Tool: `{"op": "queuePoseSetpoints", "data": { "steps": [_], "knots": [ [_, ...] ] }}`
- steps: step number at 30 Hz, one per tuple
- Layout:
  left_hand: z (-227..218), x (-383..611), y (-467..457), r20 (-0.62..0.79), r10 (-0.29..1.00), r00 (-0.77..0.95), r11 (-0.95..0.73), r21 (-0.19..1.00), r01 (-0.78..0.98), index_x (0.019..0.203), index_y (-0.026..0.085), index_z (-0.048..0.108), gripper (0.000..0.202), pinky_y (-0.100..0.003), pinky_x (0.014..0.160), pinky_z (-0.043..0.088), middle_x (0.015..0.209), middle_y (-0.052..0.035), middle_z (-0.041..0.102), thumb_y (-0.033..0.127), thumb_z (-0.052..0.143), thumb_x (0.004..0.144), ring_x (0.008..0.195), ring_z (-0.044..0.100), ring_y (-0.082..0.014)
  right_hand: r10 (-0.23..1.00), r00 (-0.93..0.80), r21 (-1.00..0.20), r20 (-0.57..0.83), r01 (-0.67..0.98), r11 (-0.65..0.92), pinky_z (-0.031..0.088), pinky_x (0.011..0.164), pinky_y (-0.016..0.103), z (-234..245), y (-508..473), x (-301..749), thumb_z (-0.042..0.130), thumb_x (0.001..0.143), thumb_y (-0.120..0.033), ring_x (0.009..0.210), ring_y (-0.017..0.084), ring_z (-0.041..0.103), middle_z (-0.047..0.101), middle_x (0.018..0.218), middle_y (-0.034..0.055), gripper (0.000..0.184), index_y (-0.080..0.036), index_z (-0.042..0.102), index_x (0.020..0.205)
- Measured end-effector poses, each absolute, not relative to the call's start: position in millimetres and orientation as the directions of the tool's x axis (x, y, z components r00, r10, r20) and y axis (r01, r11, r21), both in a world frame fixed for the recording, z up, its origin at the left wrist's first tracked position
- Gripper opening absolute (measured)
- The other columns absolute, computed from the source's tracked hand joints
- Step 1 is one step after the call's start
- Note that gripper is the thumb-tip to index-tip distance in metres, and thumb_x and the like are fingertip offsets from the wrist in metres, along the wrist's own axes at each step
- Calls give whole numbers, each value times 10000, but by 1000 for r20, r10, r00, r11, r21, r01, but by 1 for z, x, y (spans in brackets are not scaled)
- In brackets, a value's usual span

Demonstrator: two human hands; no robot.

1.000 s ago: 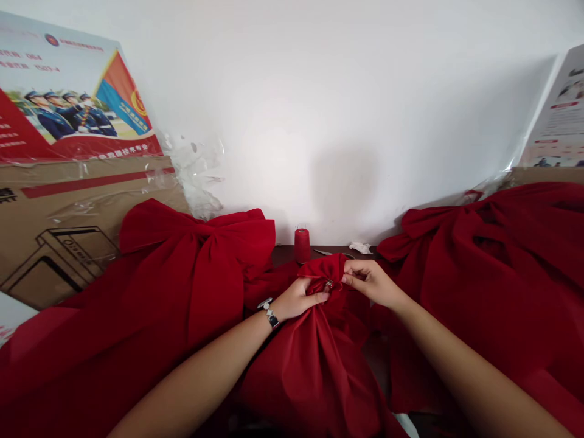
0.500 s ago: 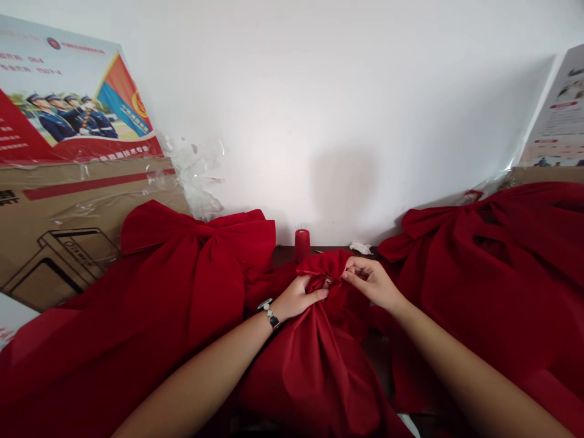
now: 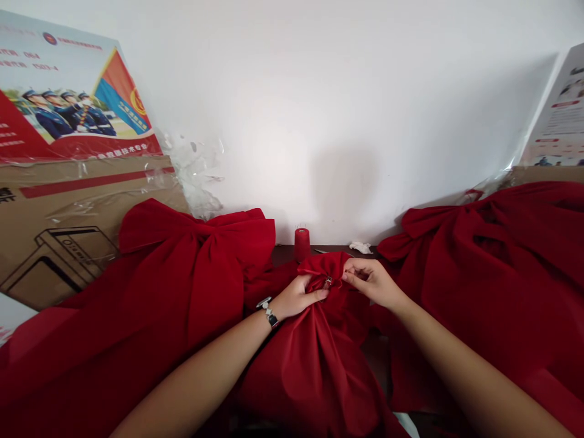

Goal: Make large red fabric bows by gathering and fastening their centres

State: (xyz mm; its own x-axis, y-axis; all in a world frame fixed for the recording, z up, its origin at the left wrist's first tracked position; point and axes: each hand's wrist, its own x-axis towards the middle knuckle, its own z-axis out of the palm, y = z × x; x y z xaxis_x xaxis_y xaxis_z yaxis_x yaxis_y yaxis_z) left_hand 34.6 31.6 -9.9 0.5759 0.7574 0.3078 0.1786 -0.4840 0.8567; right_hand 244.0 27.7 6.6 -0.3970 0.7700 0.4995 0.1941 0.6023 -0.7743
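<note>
Gathered red cloth hangs in folds in front of me, bunched at its top. My left hand is closed around the gathered neck, with its thumb lying across the pleats. Just above that thumb a small shiny metal piece shows in the folds; its kind is too small to make out. My right hand pinches the upper right edge of the bunched cloth between thumb and fingers. Whether a needle or thread is in that pinch cannot be seen. A watch is on my left wrist.
Behind the cloth stands a spool of red thread with needles stuck in its top. A crumpled white tissue lies near the wall. Large red bows flank me, the left one before a cardboard box; more red fabric fills the right.
Almost nothing differs. Both hands keep their hold on the cloth, and the view has shifted very slightly.
</note>
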Motion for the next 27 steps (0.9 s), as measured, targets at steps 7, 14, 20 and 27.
{"op": "queuePoseSetpoints", "data": {
  "steps": [7,14,20,27],
  "knots": [
    [-8,35,29,342,729,593,-523,837,161,1146,147,549,407,-336,977,375,1154,-85,618,369,580,806,1078,550,-231,763,-444,-751,470,253,609,294,484,214,18,21,246,564,812,-381,513,89,358,434,560,-23,269,-149,547,675],
    [-9,35,29,363,736,571,-546,817,185,1122,142,563,385,-335,952,403,1140,-83,629,369,572,812,1041,574,-227,757,-430,-798,492,126,590,309,495,209,4,27,239,577,806,-387,511,87,388,461,564,-24,276,-158,516,664],
    [-15,37,32,391,780,489,-524,835,167,1096,137,574,381,-350,951,410,1116,-94,635,373,589,798,1037,580,-232,769,-278,-753,576,185,631,366,540,234,-3,29,230,571,806,-378,558,116,444,496,596,-2,261,-165,548,656],
    [-17,40,35,395,818,418,-492,857,154,1027,143,598,358,-344,934,420,1058,-79,656,382,633,762,993,595,-220,717,-205,-653,666,304,694,436,660,288,1,31,233,567,810,-312,685,165,534,573,724,46,196,-173,624,684]
  ]
}}
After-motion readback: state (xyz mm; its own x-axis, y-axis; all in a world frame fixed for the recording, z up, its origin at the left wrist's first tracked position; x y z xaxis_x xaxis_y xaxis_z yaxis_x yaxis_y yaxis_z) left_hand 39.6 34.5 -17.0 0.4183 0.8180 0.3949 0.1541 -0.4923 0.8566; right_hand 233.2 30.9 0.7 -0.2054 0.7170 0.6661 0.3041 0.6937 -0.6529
